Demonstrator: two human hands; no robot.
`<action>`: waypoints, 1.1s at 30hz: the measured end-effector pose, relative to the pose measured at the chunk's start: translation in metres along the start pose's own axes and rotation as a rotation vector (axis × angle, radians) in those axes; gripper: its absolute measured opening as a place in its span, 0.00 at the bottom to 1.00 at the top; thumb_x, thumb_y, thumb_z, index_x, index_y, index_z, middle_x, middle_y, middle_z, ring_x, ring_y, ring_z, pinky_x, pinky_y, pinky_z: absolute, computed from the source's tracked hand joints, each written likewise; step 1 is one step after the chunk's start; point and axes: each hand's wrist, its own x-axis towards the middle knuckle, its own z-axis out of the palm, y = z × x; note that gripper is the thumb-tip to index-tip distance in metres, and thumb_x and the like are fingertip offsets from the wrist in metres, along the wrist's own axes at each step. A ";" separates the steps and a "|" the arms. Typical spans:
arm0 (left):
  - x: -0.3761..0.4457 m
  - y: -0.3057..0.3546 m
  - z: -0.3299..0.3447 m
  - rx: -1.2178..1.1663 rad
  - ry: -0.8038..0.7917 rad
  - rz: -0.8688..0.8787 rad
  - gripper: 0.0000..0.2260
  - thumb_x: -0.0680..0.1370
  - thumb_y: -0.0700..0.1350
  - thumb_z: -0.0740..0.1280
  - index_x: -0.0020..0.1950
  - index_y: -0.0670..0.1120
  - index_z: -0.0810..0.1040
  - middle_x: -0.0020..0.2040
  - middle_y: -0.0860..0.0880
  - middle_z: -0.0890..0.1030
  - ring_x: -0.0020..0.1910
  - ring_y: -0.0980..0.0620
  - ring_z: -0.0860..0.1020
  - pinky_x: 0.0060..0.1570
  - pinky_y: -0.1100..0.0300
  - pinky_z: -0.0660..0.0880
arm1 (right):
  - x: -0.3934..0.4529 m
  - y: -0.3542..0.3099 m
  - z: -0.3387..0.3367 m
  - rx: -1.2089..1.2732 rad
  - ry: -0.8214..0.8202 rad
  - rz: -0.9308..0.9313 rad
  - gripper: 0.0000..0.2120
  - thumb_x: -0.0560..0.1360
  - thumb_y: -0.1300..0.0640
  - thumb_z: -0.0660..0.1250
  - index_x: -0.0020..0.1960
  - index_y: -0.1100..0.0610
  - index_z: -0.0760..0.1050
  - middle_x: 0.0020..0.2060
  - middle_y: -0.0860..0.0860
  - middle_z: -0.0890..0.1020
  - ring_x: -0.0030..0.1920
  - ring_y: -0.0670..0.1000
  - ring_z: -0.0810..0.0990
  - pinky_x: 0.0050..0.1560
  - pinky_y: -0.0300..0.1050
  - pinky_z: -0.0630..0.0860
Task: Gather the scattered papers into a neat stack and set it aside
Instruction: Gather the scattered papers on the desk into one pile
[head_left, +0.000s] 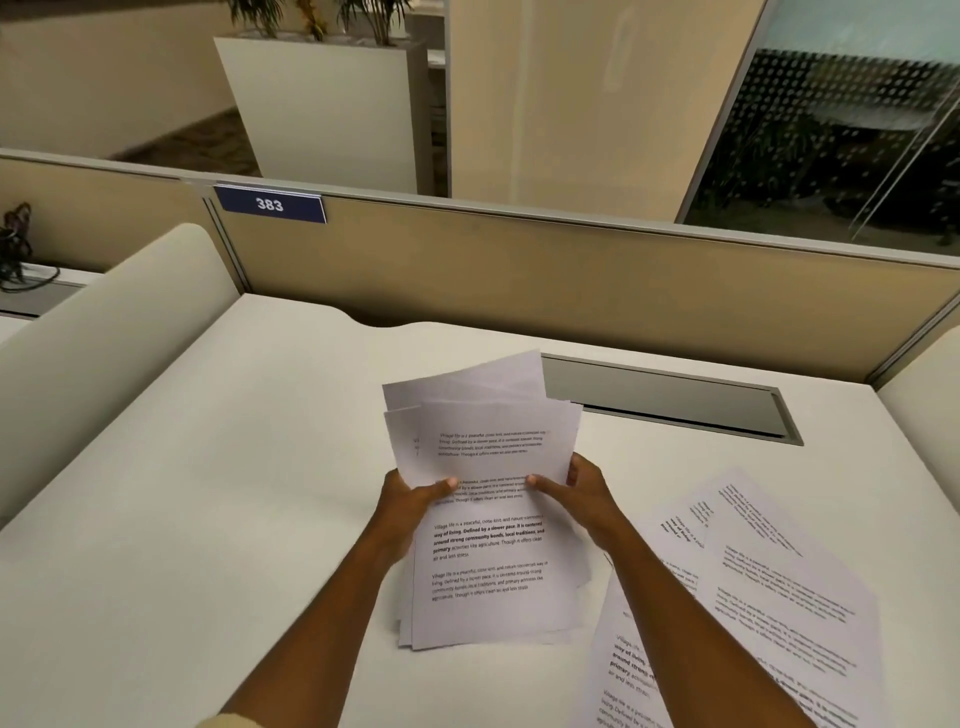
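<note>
White printed papers (488, 519) form a loose bundle held over the middle of the bench (208, 467), the sheets fanned unevenly at the far end so that several corners stick out at different angles, while the near edges rest on or just above the surface. The left hand (410, 504) has its grip closed on the bundle's left edge, thumb lying across the top sheet and fingers hidden underneath. The right hand (582, 493) clasps the right edge the same way, its thumb pressed on the printed face opposite the other thumb. To the right of the bundle, more loose sheets (769, 597) lie flat and overlapping on the bench, reaching toward its near right corner; the right forearm passes over their left part. Beyond the bundle, a grey cable slot (675, 400) is set into the bench top, and the bundle's far corner overlaps its left end in this view. A tan partition (519, 270) runs along the back of the bench, carrying a blue number plate (270, 204) that reads 383. Behind it stands a white planter (322, 109) with green plants.
</note>
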 end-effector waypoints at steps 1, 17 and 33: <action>0.001 0.004 0.001 0.005 -0.009 0.020 0.18 0.72 0.36 0.74 0.61 0.41 0.77 0.54 0.39 0.85 0.49 0.38 0.85 0.50 0.39 0.81 | -0.002 -0.007 -0.002 0.047 0.004 -0.018 0.30 0.65 0.49 0.79 0.62 0.56 0.74 0.60 0.53 0.81 0.58 0.53 0.81 0.59 0.51 0.79; -0.003 0.067 0.054 0.151 0.125 0.351 0.13 0.75 0.49 0.73 0.56 0.49 0.77 0.51 0.45 0.83 0.47 0.44 0.84 0.46 0.46 0.83 | -0.032 -0.084 0.005 0.096 0.374 -0.314 0.13 0.78 0.53 0.66 0.59 0.55 0.67 0.52 0.53 0.78 0.50 0.52 0.82 0.43 0.45 0.83; -0.019 0.002 0.052 0.282 0.006 0.250 0.13 0.73 0.46 0.75 0.56 0.46 0.79 0.52 0.43 0.84 0.49 0.42 0.83 0.50 0.46 0.82 | -0.078 -0.029 0.000 0.072 0.426 -0.180 0.16 0.78 0.56 0.66 0.63 0.57 0.67 0.53 0.48 0.78 0.51 0.49 0.79 0.40 0.28 0.74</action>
